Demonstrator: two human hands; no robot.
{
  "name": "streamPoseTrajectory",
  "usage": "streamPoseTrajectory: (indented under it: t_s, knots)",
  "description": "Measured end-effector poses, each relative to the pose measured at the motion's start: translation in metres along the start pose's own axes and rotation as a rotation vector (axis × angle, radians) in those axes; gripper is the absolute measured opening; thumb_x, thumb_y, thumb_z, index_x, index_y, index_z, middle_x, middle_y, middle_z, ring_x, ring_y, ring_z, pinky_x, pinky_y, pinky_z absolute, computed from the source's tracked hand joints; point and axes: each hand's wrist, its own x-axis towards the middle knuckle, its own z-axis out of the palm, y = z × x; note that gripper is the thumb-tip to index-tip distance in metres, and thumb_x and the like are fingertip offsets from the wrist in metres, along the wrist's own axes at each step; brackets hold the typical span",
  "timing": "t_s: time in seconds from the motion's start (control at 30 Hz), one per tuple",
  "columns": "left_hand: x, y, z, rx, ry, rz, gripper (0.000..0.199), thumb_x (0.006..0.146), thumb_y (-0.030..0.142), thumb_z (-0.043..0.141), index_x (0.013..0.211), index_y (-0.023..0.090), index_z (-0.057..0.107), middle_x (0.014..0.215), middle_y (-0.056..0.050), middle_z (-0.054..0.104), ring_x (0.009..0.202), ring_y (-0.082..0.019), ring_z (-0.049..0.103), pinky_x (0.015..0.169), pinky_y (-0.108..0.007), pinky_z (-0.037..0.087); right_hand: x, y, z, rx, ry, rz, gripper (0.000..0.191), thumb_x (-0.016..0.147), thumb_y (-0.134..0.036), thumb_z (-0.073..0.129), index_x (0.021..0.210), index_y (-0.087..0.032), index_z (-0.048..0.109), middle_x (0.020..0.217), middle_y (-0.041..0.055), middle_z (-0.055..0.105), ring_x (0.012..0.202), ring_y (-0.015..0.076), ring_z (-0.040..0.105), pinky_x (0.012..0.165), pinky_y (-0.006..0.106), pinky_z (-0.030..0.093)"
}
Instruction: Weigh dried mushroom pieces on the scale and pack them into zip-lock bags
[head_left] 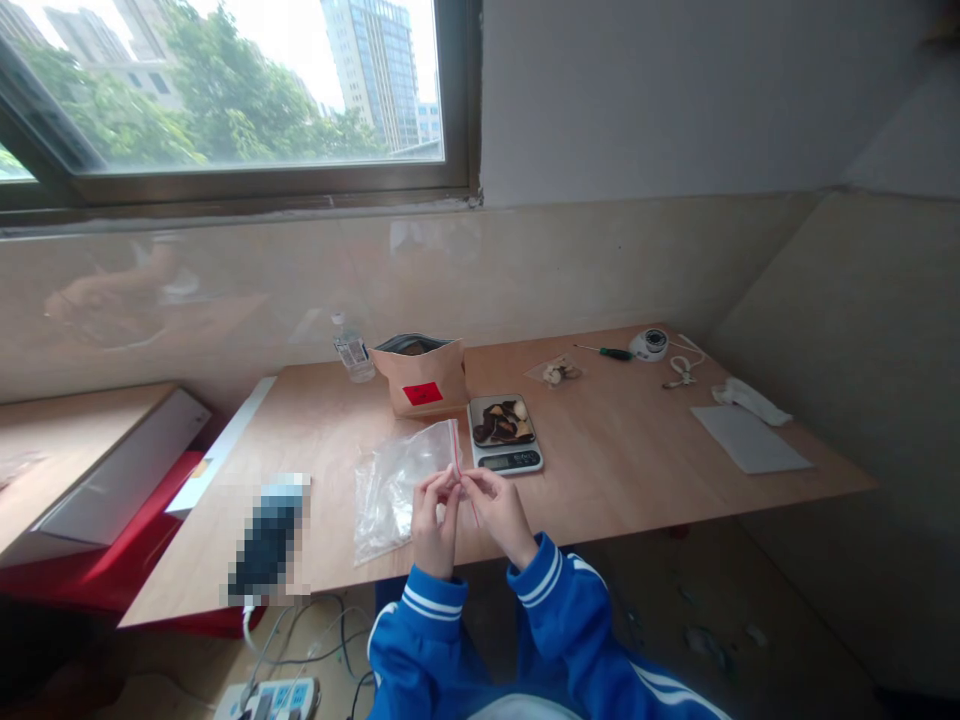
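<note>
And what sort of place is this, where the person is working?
Probably a plain indoor work corner, perhaps in an office or small workshop: a wooden table stands near a window, and on it are a digital scale and a clear zip bag.

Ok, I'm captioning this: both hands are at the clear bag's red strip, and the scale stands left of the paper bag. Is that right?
Not quite: the head view shows the scale to the right of the paper bag. The left hand and right hand are indeed at the red strip of the clear bag.
</note>
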Motion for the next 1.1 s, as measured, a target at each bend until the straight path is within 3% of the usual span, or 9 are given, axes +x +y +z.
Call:
streamPoseTrajectory:
  t_s: [0.13,0.23,0.37,0.43,0.53,0.63,0.73,0.9,1.1]
  knots:
    - [0.002,-0.001,-0.003,0.042,-0.006,0.021,0.023,0.084,0.041,0.057,0.086,0.021,0.068,0.082,-0.005,0.064,0.072,-0.017,0.058,0.064,-0.030,0.050,0.000,0.001,0.001,0.033,-0.013,0.038,0.030,0.077,-0.047,0.067,0.079,-0.018,0.070,0.075,0.0047,0.071,0.073,0.0200,0.067,0.073,0.033,0.053]
    - [0.004,-0.002,-0.006,0.049,-0.005,0.006,0.022,0.083,0.040,0.058,0.078,0.020,0.065,0.075,-0.004,0.063,0.072,-0.017,0.057,0.067,-0.030,0.048,0.002,0.004,-0.003,0.070,0.004,0.050,0.029,0.073,-0.046,0.071,0.071,-0.018,0.066,0.070,0.0031,0.069,0.070,0.0188,0.065,0.070,0.031,0.052]
    - [0.010,-0.006,-0.007,0.010,0.214,-0.119,0.023,0.085,0.041,0.054,0.079,0.019,0.057,0.079,-0.004,0.059,0.080,-0.018,0.059,0.077,-0.033,0.049,0.010,0.006,-0.029,0.056,0.262,0.099,0.037,0.073,-0.053,0.068,0.064,-0.019,0.058,0.061,0.0025,0.065,0.061,0.0179,0.062,0.062,0.031,0.050]
    - [0.015,-0.007,-0.006,-0.054,0.247,-0.149,0.025,0.084,0.044,0.054,0.079,0.019,0.053,0.086,-0.005,0.059,0.090,-0.020,0.060,0.084,-0.035,0.049,0.014,0.004,-0.045,-0.007,0.289,0.109,0.040,0.071,-0.056,0.068,0.062,-0.019,0.057,0.060,0.0028,0.064,0.060,0.0182,0.060,0.062,0.032,0.049]
    - [0.022,-0.004,0.001,-0.209,0.178,-0.155,0.026,0.084,0.045,0.055,0.081,0.019,0.049,0.104,-0.009,0.060,0.105,-0.022,0.059,0.090,-0.038,0.049,0.022,0.003,-0.065,-0.135,0.173,0.014,0.039,0.079,-0.056,0.059,0.079,-0.018,0.065,0.081,0.0071,0.069,0.075,0.0206,0.062,0.072,0.034,0.050]
    - [0.027,0.001,0.009,-0.302,0.152,-0.184,0.024,0.084,0.042,0.057,0.083,0.019,0.049,0.119,-0.013,0.057,0.115,-0.024,0.056,0.096,-0.040,0.047,0.034,0.009,-0.075,-0.392,0.325,-0.141,0.037,0.087,-0.049,0.048,0.100,-0.018,0.064,0.101,0.0118,0.064,0.093,0.0240,0.059,0.085,0.040,0.047]
    - [0.028,0.003,0.016,-0.304,0.127,-0.208,0.022,0.085,0.040,0.055,0.084,0.020,0.048,0.128,-0.014,0.055,0.121,-0.025,0.053,0.100,-0.042,0.044,0.050,0.023,-0.079,-0.726,0.451,-0.231,0.036,0.083,-0.042,0.054,0.107,-0.018,0.062,0.107,0.0151,0.059,0.103,0.0290,0.053,0.092,0.047,0.042]
    - [0.020,0.000,0.022,-0.255,0.113,-0.326,0.022,0.088,0.042,0.051,0.086,0.021,0.048,0.131,-0.015,0.056,0.117,-0.024,0.058,0.099,-0.041,0.046,0.064,0.043,-0.071,-1.020,0.424,-0.187,0.050,0.075,-0.040,0.065,0.122,-0.024,0.058,0.122,0.0161,0.050,0.107,0.0345,0.049,0.086,0.049,0.041]
    - [0.011,0.001,0.027,-0.244,0.113,-0.365,0.023,0.089,0.043,0.049,0.087,0.021,0.048,0.129,-0.014,0.058,0.117,-0.023,0.058,0.098,-0.039,0.047,0.069,0.052,-0.070,-1.095,0.404,-0.248,0.035,0.081,-0.031,0.061,0.115,-0.026,0.065,0.113,0.0135,0.054,0.100,0.0309,0.050,0.082,0.044,0.041]
